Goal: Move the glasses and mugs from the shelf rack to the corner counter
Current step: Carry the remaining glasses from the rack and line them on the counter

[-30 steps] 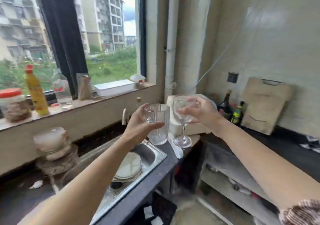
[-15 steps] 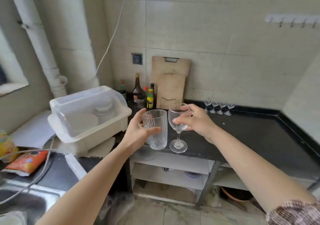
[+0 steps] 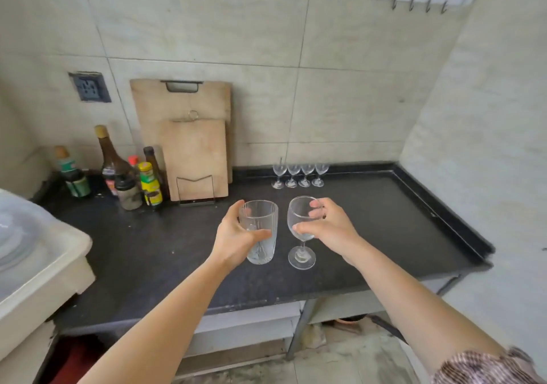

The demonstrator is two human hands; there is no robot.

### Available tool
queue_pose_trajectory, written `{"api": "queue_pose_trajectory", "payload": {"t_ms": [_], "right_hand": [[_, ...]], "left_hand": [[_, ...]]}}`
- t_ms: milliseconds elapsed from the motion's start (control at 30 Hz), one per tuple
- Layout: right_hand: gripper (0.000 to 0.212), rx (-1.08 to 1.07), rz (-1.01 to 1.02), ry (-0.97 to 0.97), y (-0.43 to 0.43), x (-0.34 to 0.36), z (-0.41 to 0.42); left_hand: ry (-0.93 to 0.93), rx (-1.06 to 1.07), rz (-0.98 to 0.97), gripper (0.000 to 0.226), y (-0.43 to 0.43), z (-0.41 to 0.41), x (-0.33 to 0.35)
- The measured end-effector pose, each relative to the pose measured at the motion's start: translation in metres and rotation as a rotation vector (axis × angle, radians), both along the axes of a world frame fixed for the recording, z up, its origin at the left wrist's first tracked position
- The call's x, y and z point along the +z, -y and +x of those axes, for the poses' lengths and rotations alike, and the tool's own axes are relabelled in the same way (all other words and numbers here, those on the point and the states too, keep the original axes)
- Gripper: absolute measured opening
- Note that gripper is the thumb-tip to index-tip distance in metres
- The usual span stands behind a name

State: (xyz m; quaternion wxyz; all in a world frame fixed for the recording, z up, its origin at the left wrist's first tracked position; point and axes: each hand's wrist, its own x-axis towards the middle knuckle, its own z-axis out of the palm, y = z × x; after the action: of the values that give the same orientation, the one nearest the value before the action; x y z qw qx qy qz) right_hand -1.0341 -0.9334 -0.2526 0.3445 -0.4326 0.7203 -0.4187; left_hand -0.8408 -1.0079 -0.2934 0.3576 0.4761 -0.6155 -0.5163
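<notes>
The left hand [image 3: 233, 240] grasps a ribbed tumbler [image 3: 260, 231]; the right hand [image 3: 331, 227] grips a wine glass [image 3: 302, 231] by its bowl. Both are over the dark tabletop [image 3: 148, 241], with four small wine glasses [image 3: 300, 174] near the back wall.

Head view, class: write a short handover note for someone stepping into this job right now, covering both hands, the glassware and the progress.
Left hand: holds the clear tumbler above the black counter.
Right hand: grips the wine glass by its bowl, foot close to or on the counter.
Done: four small wine glasses stand in a row at the back wall.
Left: set both down. The shelf rack is out of view, so what remains there is unknown.
</notes>
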Motion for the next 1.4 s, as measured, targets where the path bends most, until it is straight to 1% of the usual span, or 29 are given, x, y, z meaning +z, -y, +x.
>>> {"api": "queue_pose_trajectory", "payload": {"t_ms": [200,333,467,600,733,867,1067,1167,1233,1400], "right_hand": [[0.058,-0.019,0.036,-0.004,0.063,-0.034,-0.079],[0.064,0.062,0.073,-0.009,0.12,-0.057,-0.133],[0.073,0.155,0.139,-0.004,0.174,-0.075,-0.185],[0.077,0.231,0.163,-0.017,0.219,-0.095,-0.222],[0.078,0.25,0.159,0.0,0.249,-0.112,-0.244],[0.074,0.226,0.176,0.037,0.276,-0.128,-0.26],[0.069,0.195,0.191,0.078,0.299,-0.14,-0.278],[0.067,0.174,0.188,0.072,0.307,-0.142,-0.287],[0.068,0.148,0.187,0.074,0.31,-0.142,-0.294],[0.068,0.039,0.205,0.047,0.316,-0.14,-0.323]], "left_hand": [[0.023,0.086,0.03,0.084,0.054,-0.083,-0.035],[0.052,0.168,0.075,0.081,0.1,-0.137,-0.061],[0.126,0.251,0.122,0.075,0.143,-0.192,-0.082],[0.175,0.363,0.16,0.078,0.175,-0.232,-0.104],[0.203,0.423,0.179,0.076,0.202,-0.254,-0.119],[0.215,0.469,0.188,0.074,0.23,-0.273,-0.132],[0.193,0.519,0.173,0.074,0.257,-0.288,-0.148],[0.153,0.543,0.205,0.073,0.264,-0.293,-0.153],[0.133,0.546,0.206,0.072,0.268,-0.296,-0.155],[0.154,0.484,0.172,0.07,0.273,-0.294,-0.16]]}}
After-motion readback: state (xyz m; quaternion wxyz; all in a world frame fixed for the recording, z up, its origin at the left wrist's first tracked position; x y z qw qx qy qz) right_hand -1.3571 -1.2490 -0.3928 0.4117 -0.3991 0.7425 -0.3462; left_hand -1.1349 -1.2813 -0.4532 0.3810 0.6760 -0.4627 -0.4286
